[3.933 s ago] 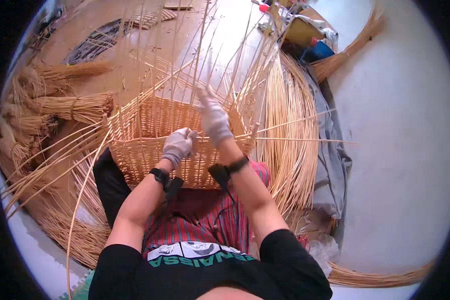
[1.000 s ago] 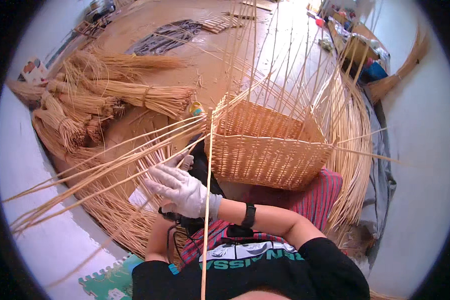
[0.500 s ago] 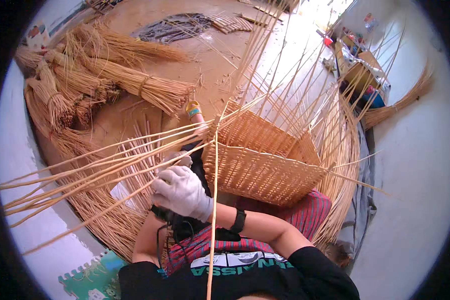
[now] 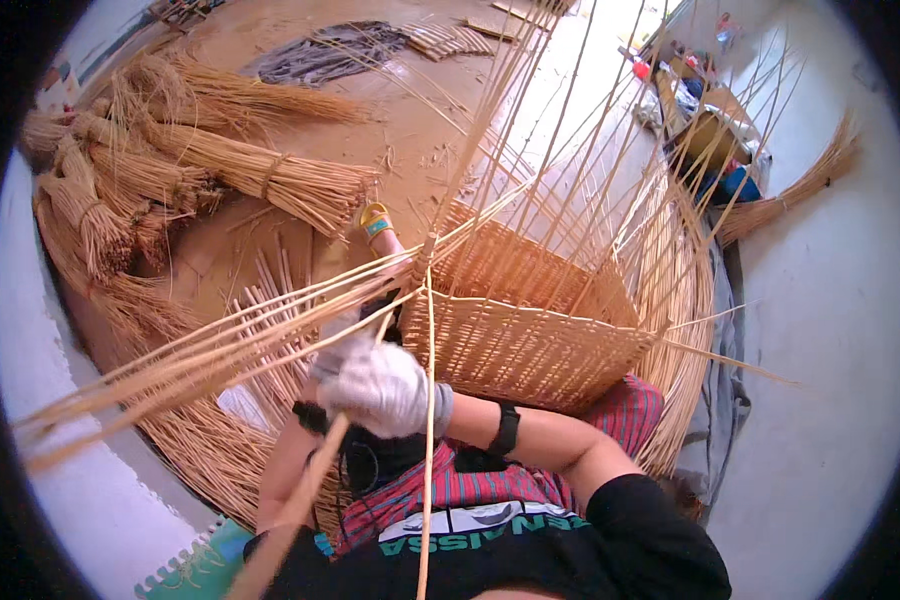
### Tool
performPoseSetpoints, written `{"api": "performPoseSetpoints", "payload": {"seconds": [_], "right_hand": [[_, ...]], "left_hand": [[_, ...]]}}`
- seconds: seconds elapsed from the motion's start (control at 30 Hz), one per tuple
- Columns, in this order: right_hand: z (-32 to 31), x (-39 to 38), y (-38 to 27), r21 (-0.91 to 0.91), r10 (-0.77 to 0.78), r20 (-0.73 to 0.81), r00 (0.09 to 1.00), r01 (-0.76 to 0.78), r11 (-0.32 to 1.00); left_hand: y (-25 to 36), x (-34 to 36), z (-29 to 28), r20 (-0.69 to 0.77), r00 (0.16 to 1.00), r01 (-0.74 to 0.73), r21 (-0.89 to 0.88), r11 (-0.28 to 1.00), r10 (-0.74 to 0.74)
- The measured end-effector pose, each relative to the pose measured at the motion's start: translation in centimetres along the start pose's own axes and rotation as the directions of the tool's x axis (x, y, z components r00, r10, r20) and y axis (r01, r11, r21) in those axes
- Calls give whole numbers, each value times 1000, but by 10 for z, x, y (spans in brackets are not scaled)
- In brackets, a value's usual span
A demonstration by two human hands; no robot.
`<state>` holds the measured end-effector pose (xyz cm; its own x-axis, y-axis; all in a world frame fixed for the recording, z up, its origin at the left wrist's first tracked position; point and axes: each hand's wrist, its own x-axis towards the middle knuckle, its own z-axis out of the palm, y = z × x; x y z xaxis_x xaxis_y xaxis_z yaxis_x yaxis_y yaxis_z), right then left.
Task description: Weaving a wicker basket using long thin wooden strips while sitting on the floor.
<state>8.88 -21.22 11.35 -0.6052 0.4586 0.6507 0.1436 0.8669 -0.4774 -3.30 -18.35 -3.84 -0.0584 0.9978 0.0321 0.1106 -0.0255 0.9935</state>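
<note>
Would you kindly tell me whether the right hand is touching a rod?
Touching: the head view shows the right hand closed around a rod that emerges above and below it.

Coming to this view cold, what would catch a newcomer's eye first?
The big woven basket right of centre, then the long pale rods fanning left from its corner. Below them, near centre, the gloved right hand grips a motion-blurred rod. Tied bundles lie at upper left.
</note>
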Motion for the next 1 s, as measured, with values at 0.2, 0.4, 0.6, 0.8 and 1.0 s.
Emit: {"api": "performPoseSetpoints", "payload": {"seconds": [0.2,0.4,0.6,0.8,1.0], "right_hand": [[1,-17,62,45,182,265,947,-200,979],[12,-37,95,50,296,192,936,-310,949],[24,-46,84,88,425,26,905,-426,901],[48,-54,91,-16,282,-89,955,-285,958],[26,-46,36,-121,250,152,956,-233,965]], "left_hand": [[13,40,3,173,985,-72,294,953,21],[11,50,3,242,970,-134,423,896,31],[1,52,5,295,954,-199,484,852,55],[-18,46,1,367,926,-289,536,793,89],[11,22,-7,468,847,-520,624,583,253]]}}
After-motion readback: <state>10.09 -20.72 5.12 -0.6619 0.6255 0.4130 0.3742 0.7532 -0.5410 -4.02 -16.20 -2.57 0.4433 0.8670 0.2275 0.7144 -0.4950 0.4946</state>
